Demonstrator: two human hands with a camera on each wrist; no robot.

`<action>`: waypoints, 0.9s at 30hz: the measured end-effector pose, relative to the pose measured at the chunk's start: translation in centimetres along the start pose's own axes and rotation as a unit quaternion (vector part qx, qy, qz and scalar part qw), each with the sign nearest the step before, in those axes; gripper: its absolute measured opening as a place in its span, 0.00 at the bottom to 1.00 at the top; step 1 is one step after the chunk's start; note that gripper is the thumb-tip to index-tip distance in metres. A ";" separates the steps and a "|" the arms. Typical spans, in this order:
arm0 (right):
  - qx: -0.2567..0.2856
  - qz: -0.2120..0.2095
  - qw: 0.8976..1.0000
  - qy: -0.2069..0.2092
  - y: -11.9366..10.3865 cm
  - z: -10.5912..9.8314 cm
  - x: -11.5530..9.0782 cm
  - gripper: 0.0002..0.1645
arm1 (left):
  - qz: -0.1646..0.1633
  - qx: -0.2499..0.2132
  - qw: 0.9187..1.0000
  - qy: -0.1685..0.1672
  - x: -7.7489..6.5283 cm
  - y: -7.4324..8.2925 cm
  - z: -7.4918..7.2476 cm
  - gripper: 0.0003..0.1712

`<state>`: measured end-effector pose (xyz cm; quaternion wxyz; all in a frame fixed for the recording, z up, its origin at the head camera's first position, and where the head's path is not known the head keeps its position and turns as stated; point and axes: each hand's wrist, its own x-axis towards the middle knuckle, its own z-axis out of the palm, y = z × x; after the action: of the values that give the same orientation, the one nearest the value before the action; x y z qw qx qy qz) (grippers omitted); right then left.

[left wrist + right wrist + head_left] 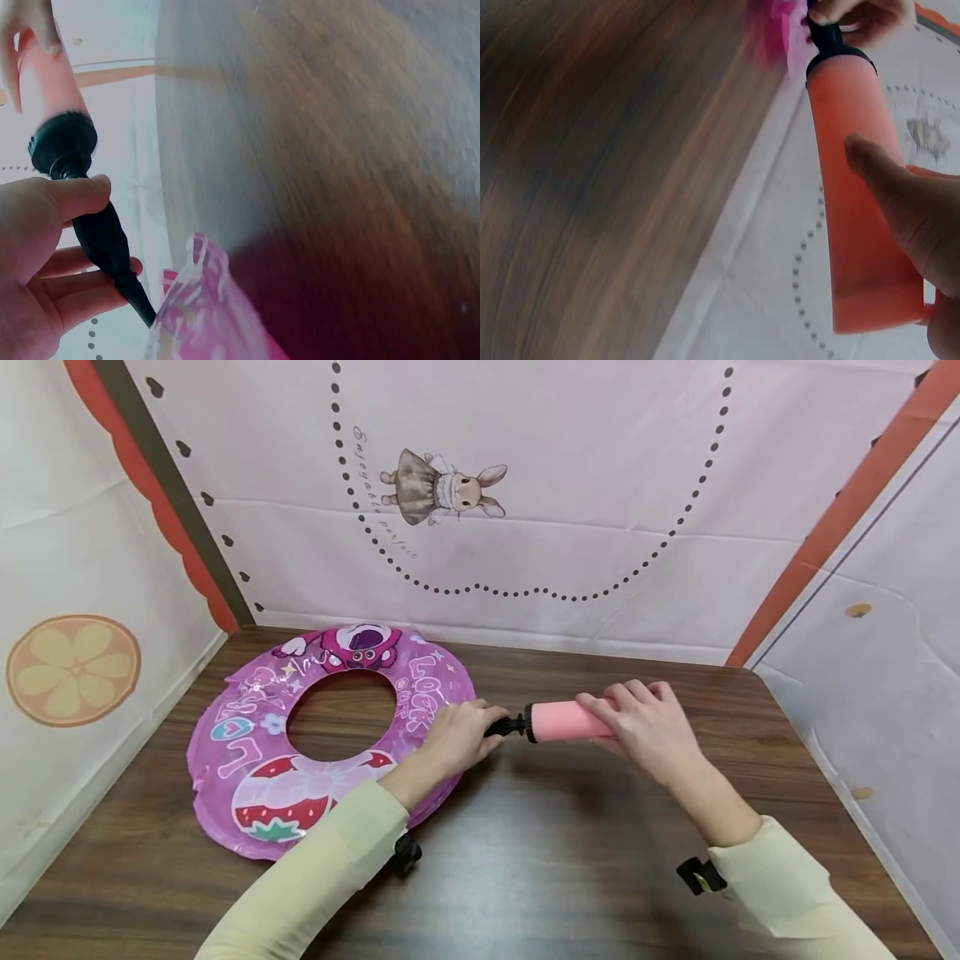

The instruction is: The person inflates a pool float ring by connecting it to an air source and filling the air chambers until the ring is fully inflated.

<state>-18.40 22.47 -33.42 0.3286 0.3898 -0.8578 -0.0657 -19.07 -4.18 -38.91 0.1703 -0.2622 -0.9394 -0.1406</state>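
A purple inflatable swim ring (255, 752) with strawberry prints lies on the brown wooden table (570, 860), left of centre. A pink hand pump (562, 721) with a black nozzle (510, 725) points at the ring's right edge. My left hand (457, 737) pinches the black nozzle (105, 240) where its tip meets the ring (202, 315). My right hand (645, 722) grips the pink pump barrel (859, 195), thumb on top. The pump's handle end is hidden behind my right hand.
Fabric backdrops wall in the table: a pink one with a rabbit print (442, 489) behind, a white one with an orange flower (72, 670) at left, another (885, 635) at right. Bare tabletop lies in front of my arms.
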 end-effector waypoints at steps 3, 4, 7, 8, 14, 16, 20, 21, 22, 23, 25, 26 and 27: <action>-0.006 0.000 1.000 -0.001 -0.6 0.4 0.3 0.34 | -0.001 0.002 1.000 0.001 0.0 0.0 0.0 0.18; -0.002 0.002 1.000 -0.005 -0.6 0.4 0.2 0.34 | -0.002 0.004 1.000 0.000 0.0 0.0 0.0 0.18; 0.014 0.011 1.000 -0.022 -0.1 0.3 -0.6 0.33 | -0.008 0.010 1.000 -0.013 0.1 0.1 0.0 0.18; 0.020 0.014 0.999 -0.028 0.2 0.2 -1.0 0.32 | -0.009 0.012 1.000 -0.019 0.2 0.2 0.0 0.18; 0.037 0.030 0.998 -0.031 2.9 -1.2 -3.9 0.42 | -0.011 0.011 0.999 -0.037 0.3 0.5 0.0 0.19; 0.035 0.039 0.998 -0.026 4.0 -2.1 -4.9 0.42 | -0.011 0.009 0.999 -0.034 0.3 0.4 0.0 0.19; 0.030 0.070 0.997 -0.028 6.0 -4.0 -6.4 0.44 | -0.015 0.013 0.999 -0.029 0.2 0.1 0.0 0.19; 0.029 0.073 0.997 -0.026 6.3 -4.3 -6.4 0.44 | -0.017 0.013 0.999 -0.027 0.1 0.0 -0.1 0.20; 0.030 0.073 0.997 -0.026 6.3 -4.4 -6.3 0.44 | -0.017 0.015 0.999 -0.026 0.1 -0.1 -0.1 0.20; 0.030 0.069 0.997 -0.028 6.1 -4.3 -6.0 0.44 | -0.015 0.016 0.999 -0.025 0.1 -0.1 -0.1 0.20; 0.030 0.055 0.998 -0.031 5.1 -3.6 -4.9 0.37 | -0.005 0.017 1.000 -0.019 0.1 0.0 -0.2 0.19; 0.028 0.048 0.998 -0.032 4.4 -3.1 -4.3 0.34 | 0.000 0.018 1.000 -0.014 0.0 0.1 -0.2 0.19; 0.028 0.042 0.998 -0.032 3.7 -2.6 -3.6 0.32 | 0.005 0.018 1.000 -0.007 0.0 0.2 -0.1 0.19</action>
<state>-17.38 27.98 -31.93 0.2929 0.3605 -0.8846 -0.0405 -18.96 -4.08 -38.78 0.1688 -0.2649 -0.9417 -0.1205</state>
